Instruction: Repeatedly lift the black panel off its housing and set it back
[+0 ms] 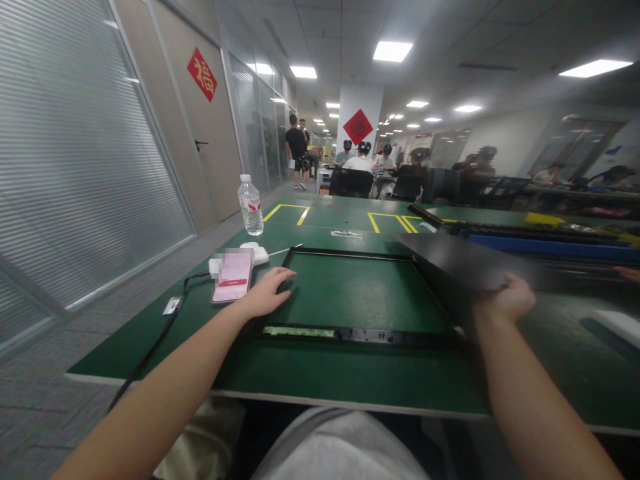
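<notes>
Our right hand (507, 300) pinches the near edge of a dark flat panel (445, 263), blurred and tilted at the right side of a black rectangular frame (395, 336) lying on a green table (330, 380). Our left hand (269, 293) reaches over the frame's left side, thumb and fingers spread and pinching nothing; whether they touch the frame, we cannot tell. A green strip (300, 331) lies along the left part of the frame's near side. To the left, we see 1 phone (231, 280) and, farther off, 1 upright clear bottle (251, 210). At the far right edge shows another person's hand (629, 273), its grip unclear to us. 2 red diamond-shaped signs hang in the background, 1 on a door (203, 77) and 1 on a pillar (363, 99).
</notes>
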Tool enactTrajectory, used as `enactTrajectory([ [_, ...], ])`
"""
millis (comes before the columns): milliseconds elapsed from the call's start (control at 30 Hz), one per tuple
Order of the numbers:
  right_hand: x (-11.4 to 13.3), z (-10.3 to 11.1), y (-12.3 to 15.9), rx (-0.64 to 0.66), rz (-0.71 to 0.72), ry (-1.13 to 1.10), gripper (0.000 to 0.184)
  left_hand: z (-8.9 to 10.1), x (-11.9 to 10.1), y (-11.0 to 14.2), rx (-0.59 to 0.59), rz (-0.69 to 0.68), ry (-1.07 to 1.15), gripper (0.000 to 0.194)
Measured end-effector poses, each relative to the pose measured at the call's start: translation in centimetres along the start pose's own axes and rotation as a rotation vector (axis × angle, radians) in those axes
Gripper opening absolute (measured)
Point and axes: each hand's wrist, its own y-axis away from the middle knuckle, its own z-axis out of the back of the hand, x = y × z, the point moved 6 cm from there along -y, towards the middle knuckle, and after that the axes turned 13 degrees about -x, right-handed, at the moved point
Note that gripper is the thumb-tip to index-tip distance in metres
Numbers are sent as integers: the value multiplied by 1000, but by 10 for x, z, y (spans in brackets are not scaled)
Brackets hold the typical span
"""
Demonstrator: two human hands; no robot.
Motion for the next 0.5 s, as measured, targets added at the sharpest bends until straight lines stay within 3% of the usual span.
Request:
enactTrajectory([
  [133,10,4,5,-55,120,13,19,0,0,0,1,-23,-11,49],
  [500,-4,8,-6,-115,39,143,20,-1,1,0,17,-24,-28,46],
])
